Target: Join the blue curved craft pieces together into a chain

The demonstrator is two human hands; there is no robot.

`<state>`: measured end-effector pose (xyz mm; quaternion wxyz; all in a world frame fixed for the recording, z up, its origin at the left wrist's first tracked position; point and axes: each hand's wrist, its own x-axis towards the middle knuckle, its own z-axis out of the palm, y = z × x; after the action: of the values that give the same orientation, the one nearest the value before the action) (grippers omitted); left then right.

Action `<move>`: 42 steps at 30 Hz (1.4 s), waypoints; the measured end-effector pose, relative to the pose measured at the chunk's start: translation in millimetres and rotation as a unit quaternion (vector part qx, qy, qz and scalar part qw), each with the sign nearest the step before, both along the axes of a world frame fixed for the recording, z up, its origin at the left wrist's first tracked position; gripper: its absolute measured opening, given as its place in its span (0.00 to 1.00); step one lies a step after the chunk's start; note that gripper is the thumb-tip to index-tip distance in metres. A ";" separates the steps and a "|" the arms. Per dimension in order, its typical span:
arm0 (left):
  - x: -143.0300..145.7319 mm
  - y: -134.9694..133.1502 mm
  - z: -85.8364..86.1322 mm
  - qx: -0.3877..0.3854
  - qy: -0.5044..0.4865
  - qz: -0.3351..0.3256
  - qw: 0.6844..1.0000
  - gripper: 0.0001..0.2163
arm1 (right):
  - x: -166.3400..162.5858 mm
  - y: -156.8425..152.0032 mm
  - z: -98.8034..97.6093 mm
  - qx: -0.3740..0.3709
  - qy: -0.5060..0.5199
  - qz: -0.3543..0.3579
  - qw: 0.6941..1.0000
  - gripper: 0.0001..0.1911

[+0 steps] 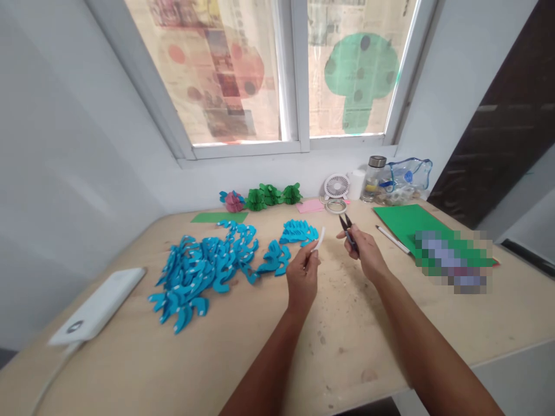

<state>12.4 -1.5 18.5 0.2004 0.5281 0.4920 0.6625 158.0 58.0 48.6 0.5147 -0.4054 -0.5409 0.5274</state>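
My left hand is closed in a pinch on a thin white strip, which sticks up from the fingertips with a slight curve. My right hand grips a small pair of black scissors, their pointed blades slightly apart and aimed away from me. A short gap separates the blades from the strip. Left of my hands lies a large heap of curved blue paper pieces with small white patches. Nearer my left hand are a smaller blue cluster and a row of blue pieces.
Folded green paper shapes and a pink one stand along the wall. A small fan, a tape roll and a bottle are at the back. Green sheets and a white pen lie right, a power bank left.
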 end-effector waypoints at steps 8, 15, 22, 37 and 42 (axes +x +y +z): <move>-2.1 3.0 -4.9 -0.005 -0.051 -0.049 0.998 0.14 | -2.4 -5.7 0.6 -0.024 -0.056 0.105 0.993 0.24; -2.4 2.5 -3.7 -0.029 -0.075 -0.063 0.995 0.15 | -1.0 -8.2 2.4 -0.039 -0.039 0.154 0.986 0.24; -3.4 3.7 -5.6 -0.026 -0.074 -0.069 0.995 0.14 | -0.3 -6.4 1.3 -0.033 -0.041 0.151 0.987 0.23; -2.5 2.1 -0.9 -0.054 -0.098 -0.064 0.992 0.14 | -2.8 -5.1 0.1 0.012 -0.125 0.054 0.991 0.25; -3.1 3.0 -1.4 -0.053 -0.122 -0.060 0.989 0.14 | -3.4 -7.8 2.4 0.035 -0.143 0.048 0.988 0.25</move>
<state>9.2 1.5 17.1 0.3256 0.4610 0.4656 0.6816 154.6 50.2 51.0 0.4201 -0.4321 -0.6456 0.4690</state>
